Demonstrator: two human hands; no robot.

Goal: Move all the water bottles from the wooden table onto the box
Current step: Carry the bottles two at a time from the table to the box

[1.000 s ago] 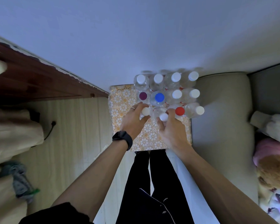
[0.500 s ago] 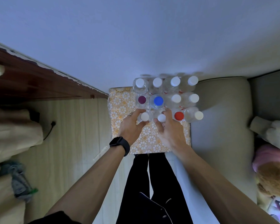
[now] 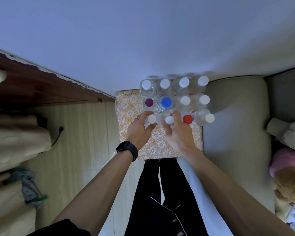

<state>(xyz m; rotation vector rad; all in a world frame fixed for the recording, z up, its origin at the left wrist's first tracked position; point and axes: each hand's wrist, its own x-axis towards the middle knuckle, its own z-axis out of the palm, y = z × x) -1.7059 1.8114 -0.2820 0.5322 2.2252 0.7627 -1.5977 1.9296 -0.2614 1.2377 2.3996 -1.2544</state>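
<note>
Nearest, at six o'clock, dark trouser legs stand against the box (image 3: 158, 145), whose flowered top is bare on its near half. The left hand (image 3: 138, 132), with a black watch (image 3: 127, 149) on its wrist, is clamped round the front-left bottle (image 3: 152, 119) just under the white cap, thumb near and fingers far. The right hand (image 3: 179, 133) wraps the second front bottle (image 3: 169, 120) just beside it in the same way. Both bottles appear to stand upright on the box. Gripping them high, under the caps, seems meant to seat them squarely in the front row, close to the red-capped bottle (image 3: 187, 119) at their three o'clock. Toward twelve o'clock, the purple-capped bottle (image 3: 149, 102) and blue-capped bottle (image 3: 166, 102) begin a middle row, with a white-capped row behind against the wall. The tight grid probably saves room. A dark wooden surface (image 3: 41, 86) lies at ten o'clock.
</note>
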